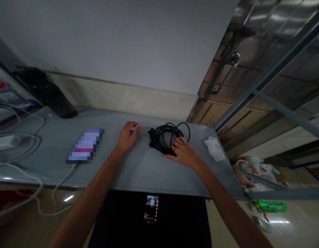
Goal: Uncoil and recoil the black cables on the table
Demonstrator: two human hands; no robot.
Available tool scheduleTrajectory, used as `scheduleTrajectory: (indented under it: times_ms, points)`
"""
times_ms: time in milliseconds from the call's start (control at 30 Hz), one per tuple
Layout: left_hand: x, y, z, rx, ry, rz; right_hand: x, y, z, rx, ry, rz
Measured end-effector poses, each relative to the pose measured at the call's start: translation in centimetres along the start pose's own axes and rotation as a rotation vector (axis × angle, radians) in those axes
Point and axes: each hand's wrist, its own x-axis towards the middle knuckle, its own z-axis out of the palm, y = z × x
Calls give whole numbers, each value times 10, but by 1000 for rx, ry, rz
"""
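A black bottle (53, 94) is standing, contents hidden. On the grey desk (138, 172), the right hand (183, 150) is touching the coiled black cable (156, 142), its grip unclear; the left hand (127, 136), fingers parted, is hanging between cable and smartphone (85, 145).

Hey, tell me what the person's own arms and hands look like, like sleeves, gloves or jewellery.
The left hand and right hand are gloveless. Both forearms are bare, with no sleeve in view, and no watch or bracelet shows at either wrist. Any rings or small markings are too blurred to tell.
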Motion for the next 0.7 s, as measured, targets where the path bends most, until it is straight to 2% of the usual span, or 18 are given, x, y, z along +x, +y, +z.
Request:
scheduleTrajectory:
  times_ms: [167, 333, 400, 500, 600, 700]
  points:
    - [1, -2, 1, 23, -11, 11, -39, 0, -25, 61, 96, 164]
    - [0, 2, -1, 24, -1, 2, -47, 2, -42, 31, 139, 358]
    - [0, 1, 0, 26, 8, -6, -38, 7, -50, 22, 141, 420]
    - [0, 1, 1, 32, 10, -22, -12, 11, -60, 13, 245, 464]
    - [-1, 2, 2, 41, 1, -18, 22, 2, -55, 28, 330, 334]
    - [-2, 7, 2, 68, -18, 38, 49, -16, -34, 58, 259, 167]
